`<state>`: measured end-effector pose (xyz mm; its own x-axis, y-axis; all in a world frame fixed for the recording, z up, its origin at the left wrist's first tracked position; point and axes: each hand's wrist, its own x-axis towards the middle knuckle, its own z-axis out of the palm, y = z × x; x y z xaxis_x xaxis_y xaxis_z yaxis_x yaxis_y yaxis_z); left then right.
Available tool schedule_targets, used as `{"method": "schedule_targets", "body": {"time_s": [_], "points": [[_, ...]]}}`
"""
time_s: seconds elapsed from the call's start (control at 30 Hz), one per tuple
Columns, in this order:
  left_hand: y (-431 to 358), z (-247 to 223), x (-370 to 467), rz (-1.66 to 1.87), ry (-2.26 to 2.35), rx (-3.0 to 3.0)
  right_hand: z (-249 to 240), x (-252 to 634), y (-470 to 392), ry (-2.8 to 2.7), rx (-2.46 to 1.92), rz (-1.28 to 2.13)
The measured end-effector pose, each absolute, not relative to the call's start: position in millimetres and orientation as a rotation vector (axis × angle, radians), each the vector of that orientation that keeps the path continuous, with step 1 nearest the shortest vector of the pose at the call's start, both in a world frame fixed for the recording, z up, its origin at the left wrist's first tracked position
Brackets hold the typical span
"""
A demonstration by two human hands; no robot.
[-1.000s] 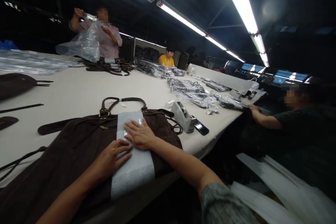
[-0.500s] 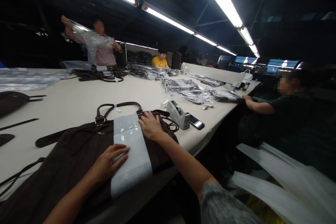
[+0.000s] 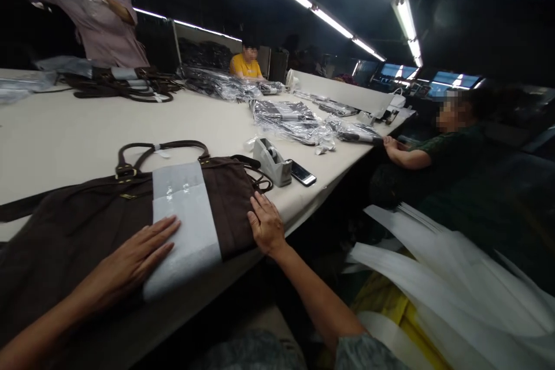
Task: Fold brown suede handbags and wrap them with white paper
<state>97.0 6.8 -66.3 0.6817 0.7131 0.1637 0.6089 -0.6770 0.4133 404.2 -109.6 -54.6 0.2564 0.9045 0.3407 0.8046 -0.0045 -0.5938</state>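
Observation:
A dark brown handbag (image 3: pixel 97 214) lies flat at the near edge of the table, its handles stretched away from me. Around its middle runs a white paper band (image 3: pixel 184 219), with small shiny strips on top. My left hand (image 3: pixel 141 251) rests flat on the bag, fingertips on the band's left part, fingers out. At the bag's right side, my right hand (image 3: pixel 267 225) touches the edge with its fingers extended. Just beyond that hand stand a grey tape dispenser (image 3: pixel 273 165) and a phone (image 3: pixel 302 173).
Bags in clear plastic (image 3: pixel 286 118) lie farther along the table (image 3: pixel 208 118). More brown bags (image 3: pixel 125 81) are at the back left. White sheets (image 3: pixel 437 266) stand low at right. Three other people are around the table; one at right touches a wrapped bag (image 3: pixel 358 132).
My right hand has moved from the bag's top beside the band to its right edge. My left hand lies flatter on the bag. The view has shifted, and the scene sits farther left and higher.

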Motion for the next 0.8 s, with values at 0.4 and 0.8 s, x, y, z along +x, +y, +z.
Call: {"method": "schedule_targets", "body": {"time_s": [0.4, 0.8], "points": [[-81, -59, 146, 0.734, 1.021, 3.264, -19, 416, -124, -1.07, -1.966, 0.529], [-90, -48, 184, 0.409, 1.462, 3.219, -53, 402, -131, -0.78, -1.55, 0.721]]}}
